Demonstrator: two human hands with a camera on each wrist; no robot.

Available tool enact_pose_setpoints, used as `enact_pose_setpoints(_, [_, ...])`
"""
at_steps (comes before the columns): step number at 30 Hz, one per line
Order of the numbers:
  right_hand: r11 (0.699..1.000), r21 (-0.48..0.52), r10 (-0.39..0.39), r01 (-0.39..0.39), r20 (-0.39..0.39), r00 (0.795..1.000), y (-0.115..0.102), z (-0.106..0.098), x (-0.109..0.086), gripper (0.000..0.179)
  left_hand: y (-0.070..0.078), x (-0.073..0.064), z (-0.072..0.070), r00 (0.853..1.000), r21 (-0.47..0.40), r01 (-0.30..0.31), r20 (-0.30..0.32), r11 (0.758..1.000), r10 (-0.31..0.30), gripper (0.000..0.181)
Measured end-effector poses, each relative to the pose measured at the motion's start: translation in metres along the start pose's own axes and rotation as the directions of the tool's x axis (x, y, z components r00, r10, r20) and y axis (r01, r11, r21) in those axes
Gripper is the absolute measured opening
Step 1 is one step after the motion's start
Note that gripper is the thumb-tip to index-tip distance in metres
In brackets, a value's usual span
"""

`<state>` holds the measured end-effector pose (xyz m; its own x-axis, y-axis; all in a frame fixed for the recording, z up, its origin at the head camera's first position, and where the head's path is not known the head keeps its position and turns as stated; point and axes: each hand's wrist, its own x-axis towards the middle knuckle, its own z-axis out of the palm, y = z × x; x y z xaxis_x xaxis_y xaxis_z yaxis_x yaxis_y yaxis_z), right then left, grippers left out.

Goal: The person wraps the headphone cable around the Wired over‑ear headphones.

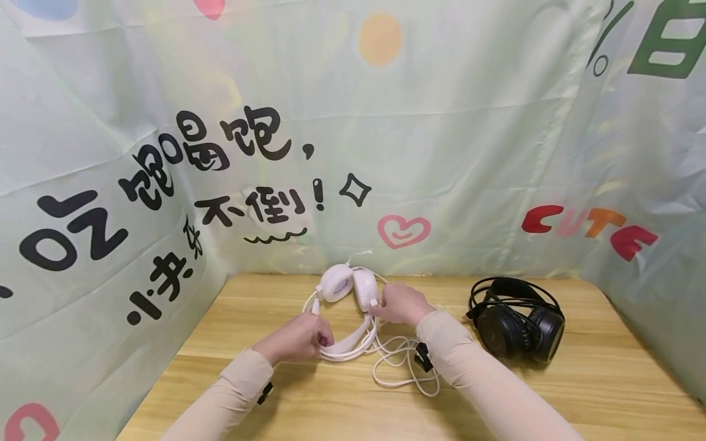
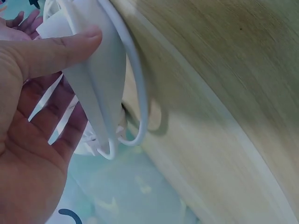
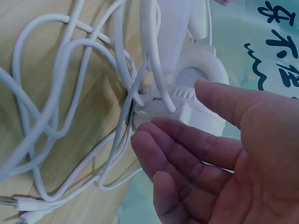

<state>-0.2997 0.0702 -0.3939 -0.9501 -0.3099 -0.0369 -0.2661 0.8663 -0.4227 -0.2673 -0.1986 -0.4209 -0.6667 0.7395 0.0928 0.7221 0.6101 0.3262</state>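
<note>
A pair of white headphones [image 1: 335, 283] lies on the wooden table, its ear cups at the back and its headband curving toward the front. My left hand [image 1: 302, 337] grips the left part of the headband; in the left wrist view the thumb lies across the white band [image 2: 103, 74], with fingers behind it. Beside the right ear cup [image 1: 365, 291] is my right hand [image 1: 405, 304]. The right wrist view shows its fingers loosely bent close to the cup [image 3: 180, 106], thumb held apart; contact is hard to tell. A white cable [image 1: 386, 383] lies in loose loops.
Black headphones [image 1: 499, 327] with their cable bundled over them sit on the right of the table [image 1: 601, 367]. Two cable plugs [image 3: 32, 204] lie on the wood. A printed fabric backdrop [image 1: 469, 153] encloses the table's back and sides.
</note>
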Motion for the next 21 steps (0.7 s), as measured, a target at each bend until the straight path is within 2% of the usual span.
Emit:
enact_pose_setpoints(5, [1.000, -0.014, -0.006, 0.006, -0.007, 1.000, -0.0008, -0.0006, -0.0026, 0.056, -0.0019, 0.0025, 0.0029, 0.997, 0.101, -0.068, -0.039, 0.993, 0.073, 0.036])
enact_pose_setpoints(9, [1.000, -0.027, -0.011, 0.011, -0.016, 1.000, -0.0028, 0.0000, -0.0039, 0.051, -0.0032, 0.0024, 0.0043, 0.994, 0.149, -0.087, -0.047, 0.985, 0.095, 0.033])
enact_pose_setpoints(21, [0.999, -0.046, -0.003, 0.002, -0.016, 1.000, -0.0004, 0.0079, -0.0015, 0.035, -0.0069, 0.0023, 0.0065, 0.992, 0.117, -0.088, -0.075, 0.989, 0.097, 0.034])
